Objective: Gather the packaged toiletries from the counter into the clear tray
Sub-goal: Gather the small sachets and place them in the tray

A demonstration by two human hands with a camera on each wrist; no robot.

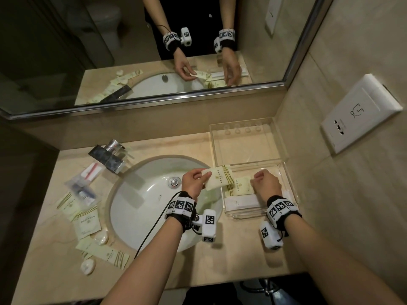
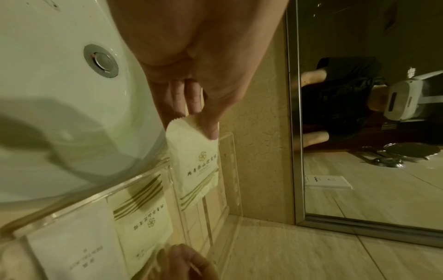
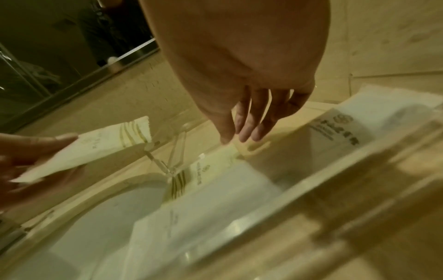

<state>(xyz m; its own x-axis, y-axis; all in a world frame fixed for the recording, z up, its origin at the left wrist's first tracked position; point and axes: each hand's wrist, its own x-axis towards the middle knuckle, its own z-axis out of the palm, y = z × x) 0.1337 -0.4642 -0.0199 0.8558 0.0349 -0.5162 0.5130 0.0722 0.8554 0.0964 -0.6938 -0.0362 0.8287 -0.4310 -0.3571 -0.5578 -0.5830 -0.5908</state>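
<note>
The left hand (image 1: 193,180) pinches one end of a pale green packet (image 1: 218,177) between thumb and fingers, holding it in the air over the right edge of the sink (image 1: 141,208), its striped end reaching over the near left corner of the clear tray (image 1: 288,179). From the left wrist the thumb (image 2: 210,121) lies across the packet's serrated top edge, and the packet hangs free above the tray wall. The right hand (image 1: 265,183) is down inside the tray with its fingers loosely extended and close together, fingertips (image 3: 246,132) at the edge of a second green packet (image 1: 240,187) that lies flat on the tray floor; I cannot tell whether they press it or only touch it, and they grip nothing. A white packet (image 1: 242,204) lies in the tray just in front of that one. Behind the tray stands another clear tray (image 1: 246,142). On the counter (image 1: 242,249) to the left of the sink lie more green packets (image 1: 88,222), a clear bag with a small tube (image 1: 82,191), a white-and-red wrapper (image 1: 91,171) and two small round wrapped soaps (image 1: 88,266). The tap (image 1: 108,156) stands at the back left.
</note>
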